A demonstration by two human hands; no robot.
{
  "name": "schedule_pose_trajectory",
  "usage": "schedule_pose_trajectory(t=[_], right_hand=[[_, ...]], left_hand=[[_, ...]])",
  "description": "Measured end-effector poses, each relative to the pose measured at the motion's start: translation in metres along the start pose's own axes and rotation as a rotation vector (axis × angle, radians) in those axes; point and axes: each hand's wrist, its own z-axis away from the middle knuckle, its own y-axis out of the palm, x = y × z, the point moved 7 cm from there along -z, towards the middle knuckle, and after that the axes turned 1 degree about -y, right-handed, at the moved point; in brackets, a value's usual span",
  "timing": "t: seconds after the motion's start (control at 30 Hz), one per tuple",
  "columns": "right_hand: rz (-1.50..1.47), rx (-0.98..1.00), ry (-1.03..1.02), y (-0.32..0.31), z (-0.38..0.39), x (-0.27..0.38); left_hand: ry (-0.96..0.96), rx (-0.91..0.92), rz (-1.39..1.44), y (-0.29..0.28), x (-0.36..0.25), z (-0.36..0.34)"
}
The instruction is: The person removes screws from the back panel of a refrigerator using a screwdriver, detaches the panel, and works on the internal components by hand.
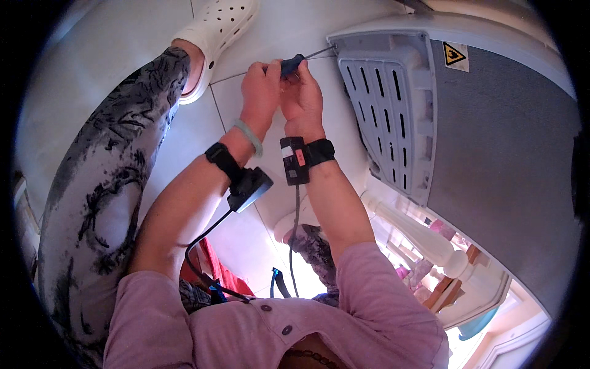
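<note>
Both hands are up near the top of the view, close together on a screwdriver with a dark blue handle. My left hand is closed at the rear end of the handle. My right hand has its fingers bent round the front of the handle, near the shaft. The thin metal shaft points right, and its tip meets the upper left corner of a grey slotted cover. That cover sits on the side of a large grey appliance. Any screw at the tip is too small to make out.
A yellow warning label marks the appliance panel. Light floor tiles lie below my hands. My leg and a white clog are on the left. Cables hang from devices strapped to both wrists. A cream turned post stands at lower right.
</note>
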Motion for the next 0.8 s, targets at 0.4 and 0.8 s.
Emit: schedule_pose_trajectory(t=[0.4,0.8], right_hand=[[0.113,-0.071,-0.127,-0.005,0.001,0.000],[-0.124,0.135,0.103,0.010,-0.006,-0.011]], left_hand=[[0.199,-0.062,-0.061,0.000,-0.006,0.004],[-0.067,0.348,0.366,0.007,-0.009,-0.004]])
